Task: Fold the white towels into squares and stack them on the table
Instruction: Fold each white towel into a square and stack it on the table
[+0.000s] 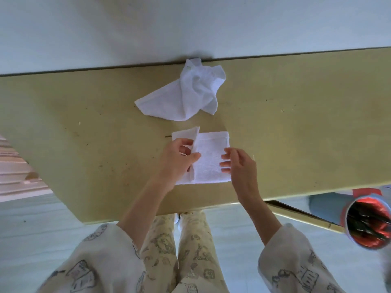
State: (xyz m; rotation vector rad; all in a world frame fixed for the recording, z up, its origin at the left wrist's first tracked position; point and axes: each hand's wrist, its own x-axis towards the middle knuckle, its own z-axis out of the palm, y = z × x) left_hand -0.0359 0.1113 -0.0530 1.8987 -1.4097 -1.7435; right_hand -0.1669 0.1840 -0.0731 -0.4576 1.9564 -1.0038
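Left hand [178, 160] pinches the raised left flap of the half-folded towel [211, 159], thumb over the cloth edge and fingers curled beneath it, while the right hand [237, 163] rests with loosely straight fingers touching the towel's right edge, steadying it. That towel lies flat on the table [296, 123], close to the table's near edge and directly in front of the person. By my reading, the step in hand is the closing fold: the flap looks set to go across toward the right hand, and the next move calls for matching its edge to the far side so the result comes out square, then pressing it flat. A second, crumpled towel [186, 96] sits just beyond the folded one, near it but apart, reaching almost to the table's far edge by the wall [190, 24]. Bare tabletop lies to either side of the folded towel, which should give room for stacking. A red-lined bin [368, 225] stands below the table's near right corner, well apart from the towel.
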